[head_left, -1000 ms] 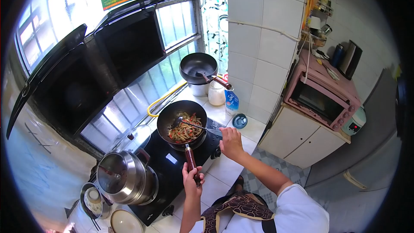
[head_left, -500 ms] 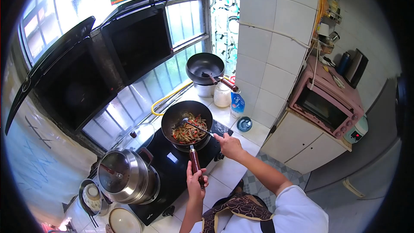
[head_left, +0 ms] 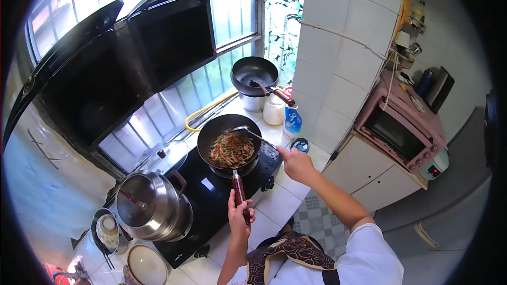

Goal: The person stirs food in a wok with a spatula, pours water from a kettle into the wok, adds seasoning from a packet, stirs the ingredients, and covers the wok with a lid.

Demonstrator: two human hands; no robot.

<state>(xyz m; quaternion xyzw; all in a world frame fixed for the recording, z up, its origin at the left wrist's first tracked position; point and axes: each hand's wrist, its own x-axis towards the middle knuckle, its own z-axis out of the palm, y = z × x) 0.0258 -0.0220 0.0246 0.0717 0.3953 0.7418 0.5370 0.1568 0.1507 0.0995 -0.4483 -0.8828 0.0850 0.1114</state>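
Carried since the earlier frame toward the far side of the wok [head_left: 208,135] is the head of the metal utensil [head_left: 241,129]; the right hand [head_left: 299,166] has been drawn outward with it. By that hand the outer end of the slim shaft is held closed, with the index finger laid along it. Whether the wok's wall is touched by the utensil's head cannot be told. Around the lower part of the wok handle [head_left: 238,189] the left hand [head_left: 240,215] is wrapped, its fingers curled shut. With 2 hands, 2 separate handles are thus held. The wok is set on the stove [head_left: 198,200], beside the steamer pot [head_left: 153,206], with the shredded food [head_left: 231,150] heaped inside.

The wok is judged stiff and fairly heavy toward its bowl, so a full grip low on the handle is well suited, clear of metal likely to be hot. The utensil is judged light and rigid, best held at its outer end. The shreds are judged soft, loose and slightly slippery, and could be spilled over the rim if pushed hard.
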